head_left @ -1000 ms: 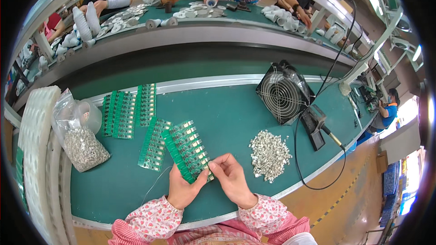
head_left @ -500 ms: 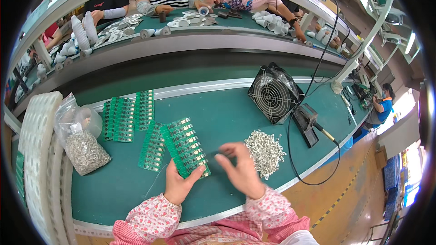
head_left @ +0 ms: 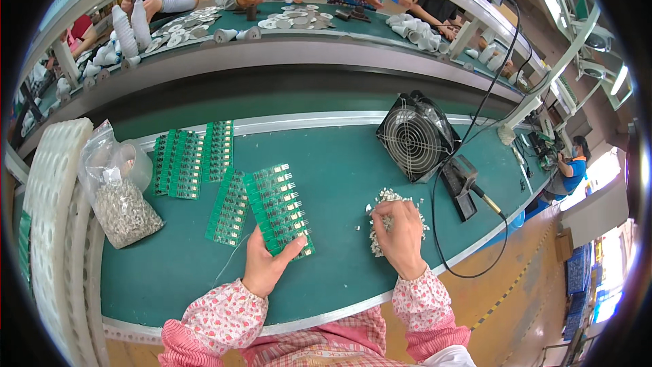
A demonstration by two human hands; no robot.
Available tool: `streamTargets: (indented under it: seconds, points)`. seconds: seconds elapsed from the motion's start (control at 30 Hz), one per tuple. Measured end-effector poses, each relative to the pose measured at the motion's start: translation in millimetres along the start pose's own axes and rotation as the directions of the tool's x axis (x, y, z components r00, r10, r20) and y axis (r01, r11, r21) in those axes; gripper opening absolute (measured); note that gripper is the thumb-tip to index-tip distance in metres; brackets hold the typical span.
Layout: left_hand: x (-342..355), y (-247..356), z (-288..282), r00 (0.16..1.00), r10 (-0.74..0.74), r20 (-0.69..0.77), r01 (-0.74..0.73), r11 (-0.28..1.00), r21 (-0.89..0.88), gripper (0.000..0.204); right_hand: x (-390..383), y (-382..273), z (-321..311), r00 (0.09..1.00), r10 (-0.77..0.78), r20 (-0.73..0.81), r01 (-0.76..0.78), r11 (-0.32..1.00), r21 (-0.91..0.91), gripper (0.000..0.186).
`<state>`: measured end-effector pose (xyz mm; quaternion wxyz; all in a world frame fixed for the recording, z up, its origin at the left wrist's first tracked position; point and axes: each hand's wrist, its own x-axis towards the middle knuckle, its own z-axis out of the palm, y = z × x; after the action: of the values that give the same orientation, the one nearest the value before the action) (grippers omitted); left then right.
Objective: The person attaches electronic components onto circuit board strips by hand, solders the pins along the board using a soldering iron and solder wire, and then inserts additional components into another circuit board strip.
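Note:
My left hand grips the lower end of a green circuit board panel with rows of small parts, thumb on its edge. My right hand is down in a pile of small whitish parts, fingers curled together; what they hold is hidden. Left of the held panel lie another green panel and several stacked panels. At the left, a clear bag of similar small parts stands beside a whitish translucent cup.
White perforated foam trays line the left edge. A black fan and a soldering iron in its stand sit at right, with looping cables. Across a railed bench, co-workers handle white parts; another person works far right.
My right hand has let go of the panel's edge and moved right into the pile of small parts, its fingers now curled there. My left hand still holds the panel.

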<state>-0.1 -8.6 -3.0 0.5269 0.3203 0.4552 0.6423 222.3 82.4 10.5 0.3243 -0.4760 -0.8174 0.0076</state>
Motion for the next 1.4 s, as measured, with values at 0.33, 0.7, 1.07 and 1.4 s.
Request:
streamTargets:
  seconds: [0.33,0.7,1.07,1.4]
  points:
    - [3.8,-0.9,0.5,1.0,0.012,0.011,-0.013,0.999,0.032,0.034,1.1,-36.5,9.3,0.857,0.326,0.398,-0.515,0.561,0.648,0.006]
    - [1.2,-4.7,0.2,0.997,0.062,-0.051,-0.059,0.996,0.059,0.031,-5.2,-71.4,19.9,0.773,0.271,0.574,-0.622,0.142,0.77,0.012]
    - [-2.3,-2.1,7.2,0.985,0.149,-0.082,-0.135,0.978,0.157,0.027,-9.8,-86.2,31.8,0.682,0.247,0.689,-0.682,-0.128,0.72,0.013]
    - [-4.1,-0.7,4.0,0.982,0.167,-0.09,-0.15,0.973,0.177,0.027,-13.6,-96.2,39.8,0.731,0.276,0.624,-0.637,-0.051,0.769,0.015]
